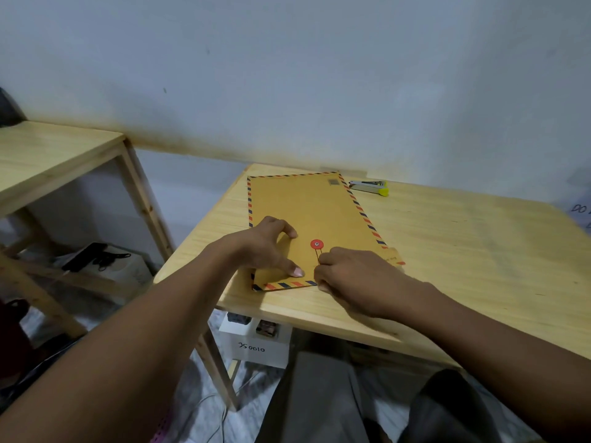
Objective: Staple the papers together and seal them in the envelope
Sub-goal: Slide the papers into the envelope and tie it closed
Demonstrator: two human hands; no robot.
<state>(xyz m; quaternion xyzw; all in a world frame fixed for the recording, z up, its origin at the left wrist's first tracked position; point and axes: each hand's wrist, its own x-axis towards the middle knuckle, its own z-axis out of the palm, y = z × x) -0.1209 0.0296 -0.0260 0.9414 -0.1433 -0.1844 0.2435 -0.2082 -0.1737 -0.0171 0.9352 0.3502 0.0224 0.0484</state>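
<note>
- envelope (pixel 307 219) flat on table (pixel 447 251), flap end under both hands
- left hand (pixel 265 247) spread, pressing flap — grips nothing
- right hand (pixel 348 279) pinches string (pixel 317 255) below red button (pixel 317 244)
- stapler (pixel 371 187) far side (untouched)

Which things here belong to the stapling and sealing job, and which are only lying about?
Job:
- envelope, pressed flat by the left hand
- red button and string, pinched by the right hand
- stapler, behind the envelope

Lying about:
- white box under the table
- side table
</note>
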